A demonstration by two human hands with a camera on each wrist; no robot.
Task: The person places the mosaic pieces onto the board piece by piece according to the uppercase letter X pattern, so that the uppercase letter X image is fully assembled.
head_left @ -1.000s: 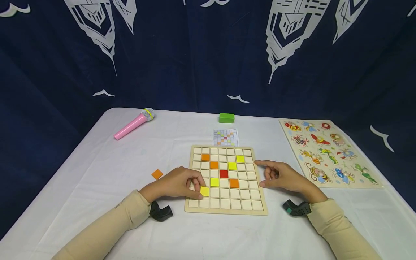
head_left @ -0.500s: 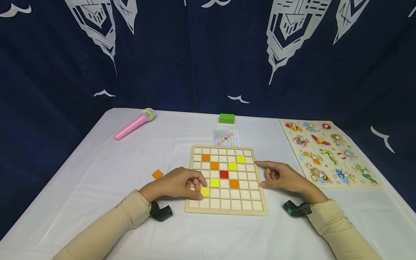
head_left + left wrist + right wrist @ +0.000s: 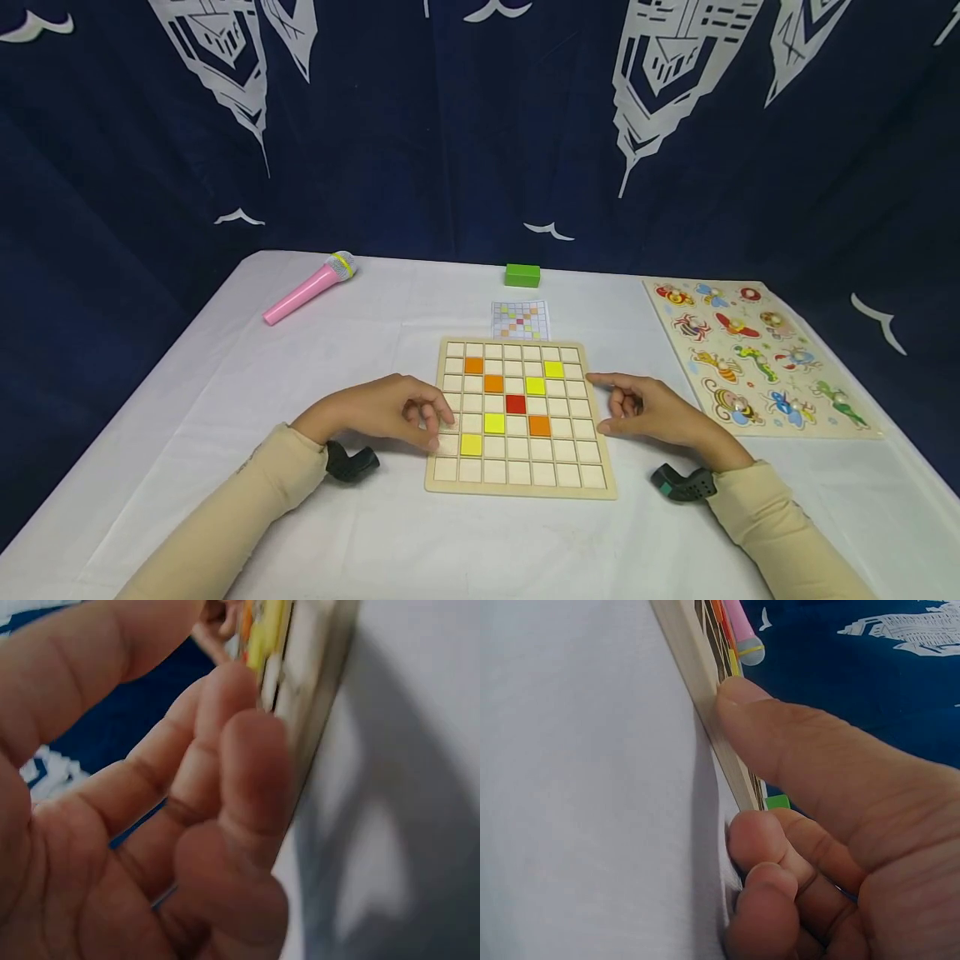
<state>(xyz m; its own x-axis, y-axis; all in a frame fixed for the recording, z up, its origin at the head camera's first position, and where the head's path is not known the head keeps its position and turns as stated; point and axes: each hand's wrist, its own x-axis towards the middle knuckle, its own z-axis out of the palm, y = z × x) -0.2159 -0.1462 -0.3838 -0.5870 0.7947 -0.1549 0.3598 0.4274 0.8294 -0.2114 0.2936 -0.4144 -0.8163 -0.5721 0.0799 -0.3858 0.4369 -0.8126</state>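
A wooden grid board lies on the table, holding several coloured square tiles. They include a red tile near the middle, an orange tile to its lower right and a yellow tile near the lower left. Beside and slightly over the board's left edge is my left hand, its fingers loosely bent around nothing; the left wrist view shows no tile among them. My right hand touches the board's right edge with thumb and index finger, the other fingers curled in.
Just behind the board lies a printed pattern card, with a green block further back. A pink toy microphone lies at the back left. At the right is an insect puzzle board. Black wrist devices hang below both wrists.
My left hand has moved left off the yellow tile, which stays in its cell. The loose orange tile left of the board is now hidden behind that hand. The right hand stays put.
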